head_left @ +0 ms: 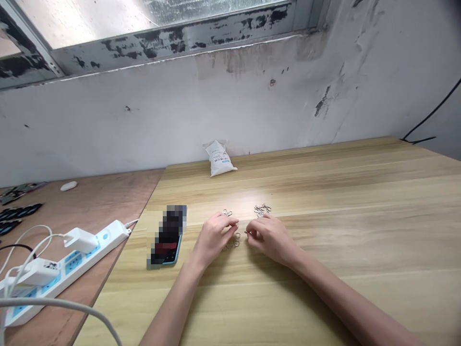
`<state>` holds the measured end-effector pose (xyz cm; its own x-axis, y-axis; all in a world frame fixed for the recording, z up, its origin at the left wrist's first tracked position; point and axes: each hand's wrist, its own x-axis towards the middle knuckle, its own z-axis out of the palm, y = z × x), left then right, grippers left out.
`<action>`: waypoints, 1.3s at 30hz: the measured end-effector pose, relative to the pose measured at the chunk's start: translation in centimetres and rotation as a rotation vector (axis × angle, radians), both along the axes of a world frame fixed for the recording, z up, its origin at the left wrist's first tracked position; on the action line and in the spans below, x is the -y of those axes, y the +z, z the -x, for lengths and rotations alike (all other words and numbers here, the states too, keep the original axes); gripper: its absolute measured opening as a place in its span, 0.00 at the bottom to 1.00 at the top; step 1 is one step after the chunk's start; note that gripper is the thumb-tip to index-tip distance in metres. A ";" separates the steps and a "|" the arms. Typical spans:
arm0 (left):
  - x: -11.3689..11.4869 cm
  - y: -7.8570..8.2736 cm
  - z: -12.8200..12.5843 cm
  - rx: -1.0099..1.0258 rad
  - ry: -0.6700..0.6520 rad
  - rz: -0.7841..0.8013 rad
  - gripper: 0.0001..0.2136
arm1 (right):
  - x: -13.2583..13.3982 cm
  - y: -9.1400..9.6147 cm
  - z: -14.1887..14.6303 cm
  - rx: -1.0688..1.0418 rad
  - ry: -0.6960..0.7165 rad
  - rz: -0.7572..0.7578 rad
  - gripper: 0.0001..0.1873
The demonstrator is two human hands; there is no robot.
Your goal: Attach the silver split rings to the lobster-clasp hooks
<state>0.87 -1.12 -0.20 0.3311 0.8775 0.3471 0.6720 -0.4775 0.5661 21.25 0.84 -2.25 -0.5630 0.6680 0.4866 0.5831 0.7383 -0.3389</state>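
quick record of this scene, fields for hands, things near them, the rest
left hand: fingers curled, over loose rings on the table
right hand: fingertips pinched, facing the left hand; held ring too small to tell
pile: more rings, beyond right hand
phone: left of left hand
bag: white, by wall
power strip: far left, plugs in

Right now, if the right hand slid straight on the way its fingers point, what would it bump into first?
Probably the left hand: the right hand points leftward at its fingertips across a narrow gap. The small silver metal rings on the pale wooden table lie nearer the camera, so it might brush those.
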 end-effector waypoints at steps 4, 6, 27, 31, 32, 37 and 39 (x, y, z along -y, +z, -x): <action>0.0 0.3 0.1 0.034 0.023 0.002 0.07 | -0.3 -0.1 -0.2 -0.092 0.015 -0.005 0.06; 0.0 0.4 0.1 0.044 0.040 0.025 0.06 | -0.4 0.0 -0.2 -0.146 0.027 -0.009 0.05; -0.1 0.5 0.4 0.017 -0.003 -0.041 0.04 | -0.6 0.1 -0.4 -0.336 -0.017 0.054 0.06; 0.0 0.7 0.4 0.004 -0.014 -0.017 0.03 | -0.7 -0.1 -0.5 -0.352 -0.044 0.083 0.07; 0.0 0.8 0.3 -0.007 -0.018 -0.009 0.03 | -0.8 -0.1 -0.5 -0.353 -0.050 0.089 0.07; 0.1 1.0 0.1 -0.060 -0.032 -0.030 0.03 | -0.9 -0.3 -0.6 -0.349 -0.083 0.096 0.07; 0.1 0.9 0.1 -0.059 -0.048 -0.042 0.04 | -1.0 -0.4 -0.5 -0.340 -0.100 0.089 0.07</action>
<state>0.79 -1.20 0.71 0.3934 0.8449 0.3623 0.6790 -0.5328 0.5051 21.77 1.81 -2.68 -0.3090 0.7599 0.5719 0.4936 0.6422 -0.5865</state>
